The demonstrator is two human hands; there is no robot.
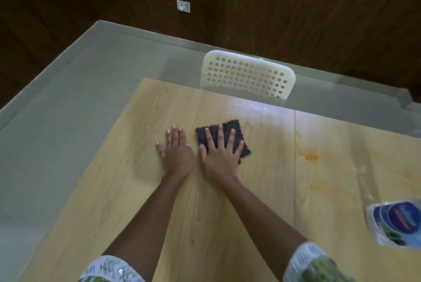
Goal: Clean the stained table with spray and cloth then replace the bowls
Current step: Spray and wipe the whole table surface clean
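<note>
The right hand (219,156) lay flat, fingers spread, pressing a dark folded cloth (224,137) onto the light wooden table (205,213). Just beside it, the left hand (176,152) rested palm-down on the bare tabletop, fingers straight. An orange stain (311,157) marked the wood to the right of a seam in the surface, with a fainter smear nearer the person. A wet sheen showed beyond the cloth. A blurred spray bottle (396,223) with a blue label stood at the right edge. A white perforated chair (247,76) stood at the table's far side.
</note>
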